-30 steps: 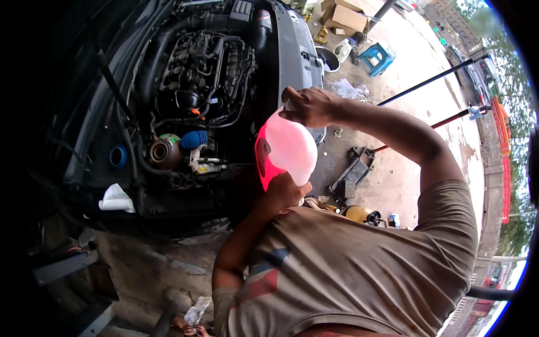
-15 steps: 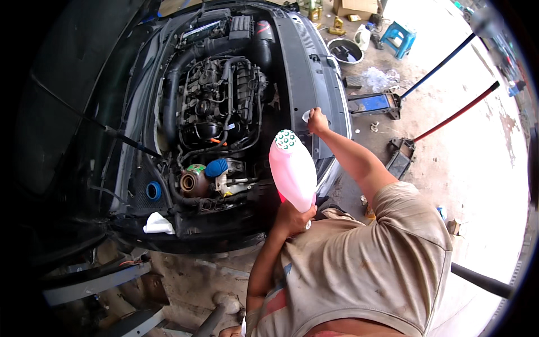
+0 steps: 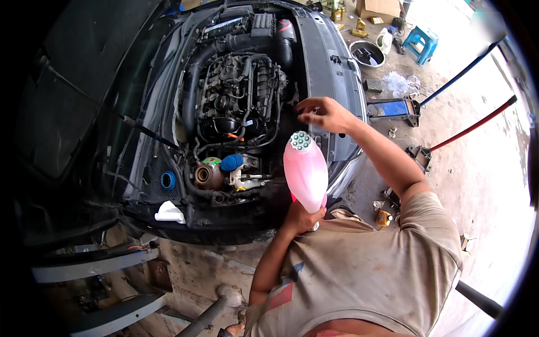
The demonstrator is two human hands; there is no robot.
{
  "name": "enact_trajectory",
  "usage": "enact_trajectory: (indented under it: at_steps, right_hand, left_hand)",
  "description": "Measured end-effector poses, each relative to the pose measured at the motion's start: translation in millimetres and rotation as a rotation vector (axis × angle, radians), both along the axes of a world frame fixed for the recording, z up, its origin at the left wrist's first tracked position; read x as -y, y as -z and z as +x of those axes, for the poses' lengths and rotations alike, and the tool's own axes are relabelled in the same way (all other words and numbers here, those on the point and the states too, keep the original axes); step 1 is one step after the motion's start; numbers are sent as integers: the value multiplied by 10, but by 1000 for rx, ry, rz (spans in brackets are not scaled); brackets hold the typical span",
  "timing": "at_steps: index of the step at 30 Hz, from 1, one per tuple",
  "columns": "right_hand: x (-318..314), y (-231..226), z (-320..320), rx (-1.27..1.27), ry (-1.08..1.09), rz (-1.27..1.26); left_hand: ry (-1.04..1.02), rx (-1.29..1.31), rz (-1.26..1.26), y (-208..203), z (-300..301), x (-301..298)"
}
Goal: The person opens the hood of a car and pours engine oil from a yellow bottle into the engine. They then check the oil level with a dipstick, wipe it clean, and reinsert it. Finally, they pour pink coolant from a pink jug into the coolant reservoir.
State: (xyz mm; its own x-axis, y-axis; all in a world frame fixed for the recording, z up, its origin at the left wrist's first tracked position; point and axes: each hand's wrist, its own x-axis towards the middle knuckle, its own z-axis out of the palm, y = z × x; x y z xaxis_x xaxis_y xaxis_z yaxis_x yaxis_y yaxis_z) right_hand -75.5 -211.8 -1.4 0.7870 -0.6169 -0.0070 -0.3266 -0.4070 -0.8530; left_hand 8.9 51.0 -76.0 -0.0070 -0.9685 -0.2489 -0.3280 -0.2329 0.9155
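My left hand (image 3: 304, 218) is wrapped round the lower part of a bottle of pink liquid (image 3: 306, 174), held upright at the car's front corner. A white seal (image 3: 301, 141) with green dots covers its mouth. Beyond the bottle, over the edge of the engine bay, my right hand (image 3: 327, 114) has thumb and fingers apart, with nothing visible in them. To the left of the bottle, a brownish reservoir (image 3: 209, 176) has its round neck uncovered. A blue cap (image 3: 232, 162) sits beside it, and a blue ring-shaped cap (image 3: 168, 180) lies further left.
The engine (image 3: 241, 95) is exposed under the raised hood. A white plastic piece (image 3: 169, 212) rests on the fender. Right of the car are a blue floor jack (image 3: 393, 109), a second jack with a red handle (image 3: 474, 123), a black basin (image 3: 368, 53) and a blue stool (image 3: 421, 44).
My right hand has moved left over the engine bay and its fingers have opened. The white round piece it held is out of sight. The whole view has shifted slightly.
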Motion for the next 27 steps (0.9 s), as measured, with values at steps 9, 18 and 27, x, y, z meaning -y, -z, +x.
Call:
enact_trajectory:
  at_steps: [9,18,27]
  right_hand:
    - [-234,-436,166,-316,-364,-55]
    - [-334,-517,308,-402,-278,39]
    - [-427,-539,414,-500,-172,-71]
  left_hand:
    - [85,-8,-57,46,30,49]
    - [163,-7,-105,257,69,79]
    - [194,74,-257,210,91,88]
